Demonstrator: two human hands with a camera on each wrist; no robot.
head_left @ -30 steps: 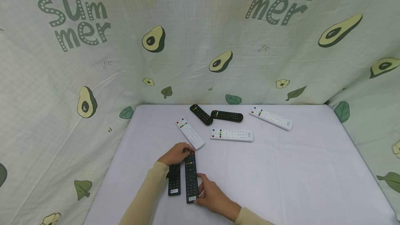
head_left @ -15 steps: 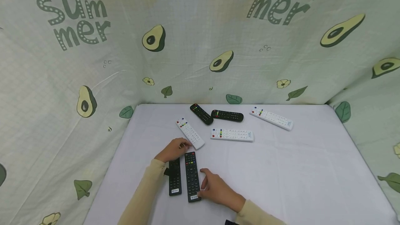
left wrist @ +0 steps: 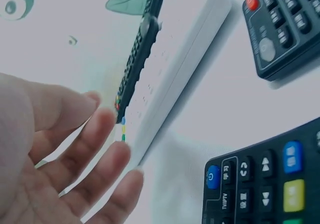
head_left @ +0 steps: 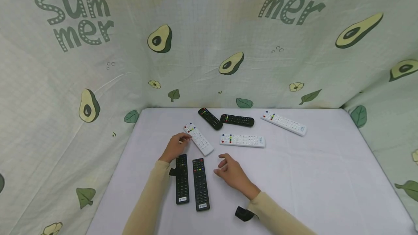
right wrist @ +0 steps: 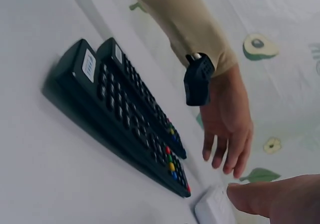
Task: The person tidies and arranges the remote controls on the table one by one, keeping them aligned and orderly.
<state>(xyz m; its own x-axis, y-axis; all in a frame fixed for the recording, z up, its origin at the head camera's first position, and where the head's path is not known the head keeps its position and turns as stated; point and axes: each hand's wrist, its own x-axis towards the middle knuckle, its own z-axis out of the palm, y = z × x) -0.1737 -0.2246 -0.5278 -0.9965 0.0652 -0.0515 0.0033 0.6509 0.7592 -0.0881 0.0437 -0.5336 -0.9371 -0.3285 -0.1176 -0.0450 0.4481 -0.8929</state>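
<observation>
Over the upper left end of a slanted white remote control (head_left: 200, 141), my left hand (head_left: 174, 148) hovers with its fingers loosely bent and nothing between them. In the left wrist view its fingertips (left wrist: 120, 154) overlap that remote's near end. Two long black remotes lie almost parallel below: the left black remote (head_left: 182, 188), partly under my left wrist, and the right black remote (head_left: 200, 188) with a white label at its lower end. To the right of this pair, my right hand (head_left: 236, 174) is held with fingers relaxed, thumb and index apart, holding nothing.
Farther back lie a level white remote (head_left: 242, 140), two smaller black remotes, one slanted (head_left: 210, 119) and one level (head_left: 237, 120), and another white remote (head_left: 283, 123) toward the right. A printed cloth (head_left: 196, 46) hangs behind the white table (head_left: 310, 177). Each wrist wears a black camera.
The right black remote was between both hands a second ago and now lies released. My left hand has moved up to the slanted white remote; my right hand has lifted off and moved up and right.
</observation>
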